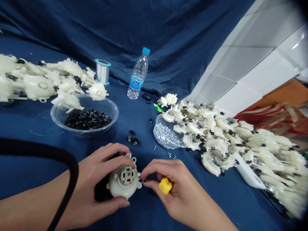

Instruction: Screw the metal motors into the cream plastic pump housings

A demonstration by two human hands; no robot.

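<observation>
**Both hands on one pump housing, front centre of the table**

Your left hand [101, 179] is curled around the white pump housing [124, 180], thumb under it, fingers over its top edge. It sits on the blue cloth [33, 128] near the front edge of the table, motor end facing up. Your right hand [173, 186] pinches a yellow-handled screwdriver [165, 185], fingertips pressed together right at the housing's right-hand lug. The tip is too small to see.

Open room: a bare patch of cloth left of your left hand, crossed by a black cable [64, 163]. There's another strip between your hands and the two bowls. The right side is crowded. A pile of white housings [240, 141] runs from the back to the near right edge, hard against the white tiled wall [252, 48].

Count:
- 1 housing in hand
- 2 clear bowls: the large bowl [57, 120] holds black parts, the small bowl [158, 136] holds silver screws
- 2 housing piles, the second one [48, 80] being back left; too many to count
- 1 water bottle [138, 75]
- 1 wire spool [102, 71]
- a few loose screws [171, 156] and black bits [133, 139] on the cloth between the bowls
</observation>
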